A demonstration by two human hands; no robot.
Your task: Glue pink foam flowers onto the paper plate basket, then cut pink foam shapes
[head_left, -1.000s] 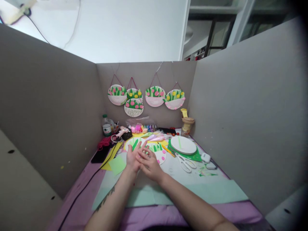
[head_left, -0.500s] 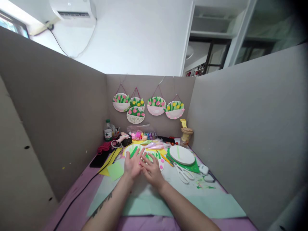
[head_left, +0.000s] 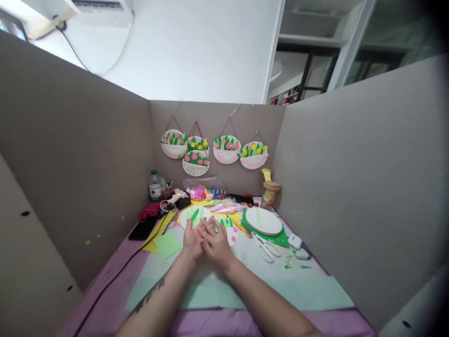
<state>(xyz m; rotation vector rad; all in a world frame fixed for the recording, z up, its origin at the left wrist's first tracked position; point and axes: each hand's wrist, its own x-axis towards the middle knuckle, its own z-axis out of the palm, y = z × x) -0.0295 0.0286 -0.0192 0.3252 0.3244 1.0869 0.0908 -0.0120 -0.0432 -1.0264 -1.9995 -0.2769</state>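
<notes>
My left hand (head_left: 192, 239) is palm up above the middle of the table, its thumb apart from the fingers. My right hand (head_left: 216, 243) lies across its fingers, with its own fingers stretched out. Whether something small is between the two hands is hidden. Just behind them lie a white paper plate (head_left: 185, 218) with green paper leaves and a half plate (head_left: 232, 238) with green leaves and pink flowers.
White scissors (head_left: 265, 247), a yellow pencil-like stick (head_left: 242, 229) and stacked paper plates (head_left: 268, 223) lie to the right. On the left are a light green paper square (head_left: 167, 245), a dark phone (head_left: 141, 230), a glue gun (head_left: 177, 196) and its black cord. Decorated plates (head_left: 227, 156) hang behind.
My hands have come closer together, the right now overlapping more of the left's fingers. A tiny pink spot seen between them earlier is out of sight. The view has tilted slightly down.
</notes>
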